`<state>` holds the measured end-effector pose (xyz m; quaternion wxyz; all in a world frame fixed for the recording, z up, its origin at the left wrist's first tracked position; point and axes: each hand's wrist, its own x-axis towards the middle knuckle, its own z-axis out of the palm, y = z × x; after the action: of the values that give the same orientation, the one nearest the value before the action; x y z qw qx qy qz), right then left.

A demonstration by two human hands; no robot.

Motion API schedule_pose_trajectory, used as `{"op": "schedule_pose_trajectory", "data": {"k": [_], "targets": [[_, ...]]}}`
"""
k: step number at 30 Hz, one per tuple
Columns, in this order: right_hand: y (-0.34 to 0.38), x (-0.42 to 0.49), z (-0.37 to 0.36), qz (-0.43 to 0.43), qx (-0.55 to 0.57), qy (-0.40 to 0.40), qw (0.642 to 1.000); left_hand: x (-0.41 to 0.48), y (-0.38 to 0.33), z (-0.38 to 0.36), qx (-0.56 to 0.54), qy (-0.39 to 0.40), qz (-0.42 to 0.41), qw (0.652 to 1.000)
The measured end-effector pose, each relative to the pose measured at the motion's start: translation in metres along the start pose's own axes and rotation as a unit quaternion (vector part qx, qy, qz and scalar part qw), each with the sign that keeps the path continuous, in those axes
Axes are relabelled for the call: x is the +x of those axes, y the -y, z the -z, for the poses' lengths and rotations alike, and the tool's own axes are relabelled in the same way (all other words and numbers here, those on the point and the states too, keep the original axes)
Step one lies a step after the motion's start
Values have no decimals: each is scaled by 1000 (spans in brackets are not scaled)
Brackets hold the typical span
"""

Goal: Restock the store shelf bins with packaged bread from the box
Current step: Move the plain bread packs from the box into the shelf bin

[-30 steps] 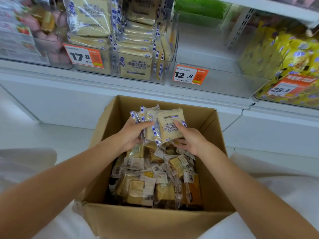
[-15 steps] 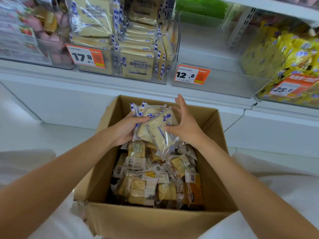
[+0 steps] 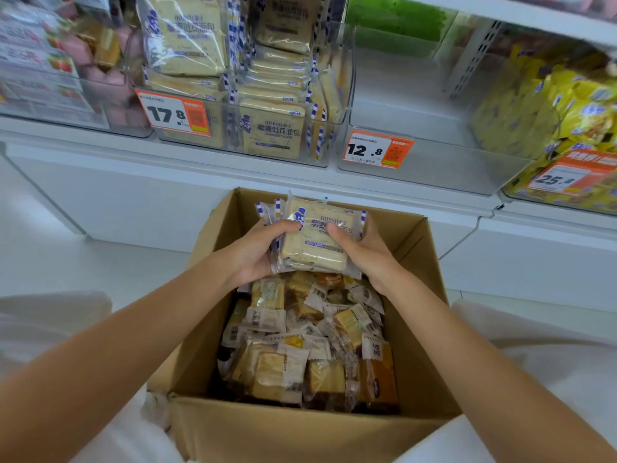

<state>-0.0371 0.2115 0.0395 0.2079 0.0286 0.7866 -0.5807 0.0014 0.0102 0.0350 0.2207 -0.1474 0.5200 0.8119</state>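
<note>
clear bins [image 3: 450,168] on shelf [image 3: 187,167] (white)

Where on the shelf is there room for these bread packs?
The 12.8 bin, between the 17.8 bin and the yellow-pack bin, looks empty: room for the bread packs. The 17.8 bin is crammed and the box is full.

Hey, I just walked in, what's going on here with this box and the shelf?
A person is restocking. Their left hand and right hand grip a small stack of packaged toast bread above an open cardboard box, which holds many smaller wrapped cakes. On the shelf, the clear bin tagged 17.8 is already packed with the same toast packs, while the bin tagged 12.8 beside it looks empty.
</note>
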Motion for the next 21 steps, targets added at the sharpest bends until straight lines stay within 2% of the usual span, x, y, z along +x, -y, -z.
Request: {"op": "schedule_pose_trajectory", "data": {"k": [2,4,7,8,10,16,19,21], "targets": [[-1,-2,-4,-54,64,77,994,0,-5,0,27,13,14,999],[-2,-5,-7,-14,32,57,998,0,-9,1,72,16,19,997],[-3,-2,-4,93,-54,20,994,-1,-8,-3,125,6,-22,992],[-1,-2,-2,111,-88,26,990,-1,-6,-4,147,6,-32,989],[0,2,2,89,-105,46,989,0,-6,-4,188,8,-61,980],[33,-4,-1,34,33,133,990,-17,-45,-5,328,-48,-145,932],[63,1,-14,56,64,95,992,-20,-72,6,337,-47,-158,927],[86,7,-24,84,73,59,992,-23,-94,13,370,-57,-181,909]]}}
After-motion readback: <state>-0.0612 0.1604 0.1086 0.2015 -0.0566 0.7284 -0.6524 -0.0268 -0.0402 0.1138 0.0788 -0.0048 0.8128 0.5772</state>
